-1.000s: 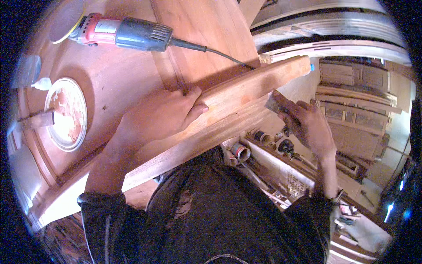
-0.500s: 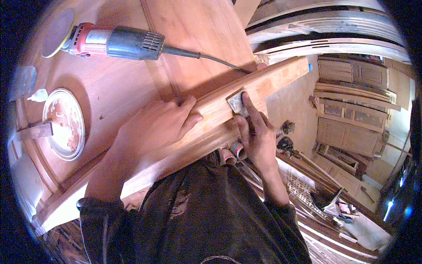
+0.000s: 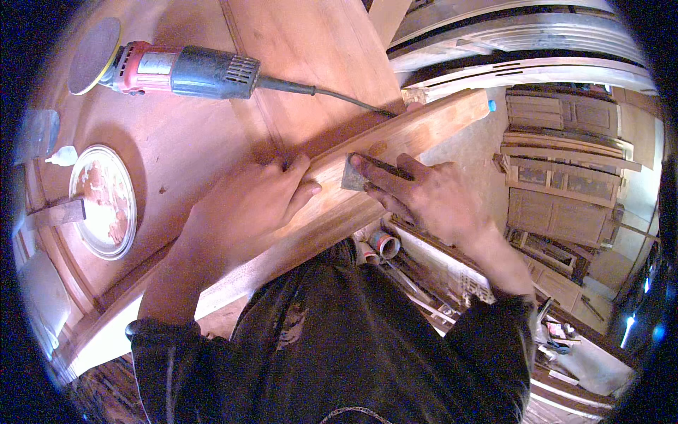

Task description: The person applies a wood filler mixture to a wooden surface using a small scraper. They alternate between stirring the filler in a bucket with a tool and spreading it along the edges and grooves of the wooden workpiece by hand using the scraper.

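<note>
My left hand [image 3: 247, 201] has its fingers curled over the upper edge of a long pale wooden board [image 3: 445, 124], gripping it. My right hand [image 3: 431, 198] holds a small flat grey pad [image 3: 352, 178] against the board's face, just right of my left fingertips, with a finger lying along it. Behind the board, a red and dark power tool [image 3: 212, 71] with a round disc lies on the wooden panel [image 3: 311, 49], its cord running rightward. A round white lid [image 3: 106, 212], smeared with pale and reddish material, sits at the left with a wooden stick across it.
A small white bottle [image 3: 63, 155] stands at the far left. Wooden planks [image 3: 515, 42] are stacked at the top right. Panels and doors [image 3: 558, 212] lie farther back on the right. Cans [image 3: 385, 245] and assorted clutter sit below the board, beside my dark-clothed body.
My right hand has swept leftward along the board, bringing the grey pad close to my left fingers and turning flatter. My left hand keeps its grip with only a slight shift.
</note>
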Motion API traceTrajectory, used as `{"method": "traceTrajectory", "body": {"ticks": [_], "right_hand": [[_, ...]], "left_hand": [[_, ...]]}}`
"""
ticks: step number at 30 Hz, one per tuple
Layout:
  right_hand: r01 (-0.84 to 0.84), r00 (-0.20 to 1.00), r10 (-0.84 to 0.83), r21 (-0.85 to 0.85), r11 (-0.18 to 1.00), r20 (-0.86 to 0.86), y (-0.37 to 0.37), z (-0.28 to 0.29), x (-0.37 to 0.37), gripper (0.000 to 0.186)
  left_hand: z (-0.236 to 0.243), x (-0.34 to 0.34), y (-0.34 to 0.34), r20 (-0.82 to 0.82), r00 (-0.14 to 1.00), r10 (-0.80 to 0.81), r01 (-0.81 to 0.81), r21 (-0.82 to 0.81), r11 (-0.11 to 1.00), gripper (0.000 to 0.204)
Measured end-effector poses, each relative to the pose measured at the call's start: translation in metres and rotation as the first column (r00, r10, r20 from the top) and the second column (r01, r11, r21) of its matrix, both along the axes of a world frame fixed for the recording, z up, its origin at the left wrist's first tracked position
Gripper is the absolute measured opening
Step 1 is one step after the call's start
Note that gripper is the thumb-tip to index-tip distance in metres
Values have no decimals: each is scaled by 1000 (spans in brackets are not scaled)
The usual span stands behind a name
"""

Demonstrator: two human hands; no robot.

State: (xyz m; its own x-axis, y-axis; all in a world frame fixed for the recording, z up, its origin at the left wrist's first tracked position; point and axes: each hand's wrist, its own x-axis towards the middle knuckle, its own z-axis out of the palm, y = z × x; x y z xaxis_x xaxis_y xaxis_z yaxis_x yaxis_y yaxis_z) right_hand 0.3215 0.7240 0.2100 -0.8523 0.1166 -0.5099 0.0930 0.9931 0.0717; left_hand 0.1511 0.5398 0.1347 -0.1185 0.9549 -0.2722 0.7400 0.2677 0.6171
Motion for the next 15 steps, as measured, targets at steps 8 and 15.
{"method": "traceTrajectory", "body": {"ticks": [8, 15], "right_hand": [[-109, 989, 111, -29, 994, 93, 37, 9, -5, 51], [198, 979, -196, -46, 979, 50, 101, 45, 9, 37]], "left_hand": [[2, 1, -6, 0, 1000, 4, -4, 56, 998, 45], [7, -2, -8, -8, 1000, -15, 16, 58, 998, 46]]}}
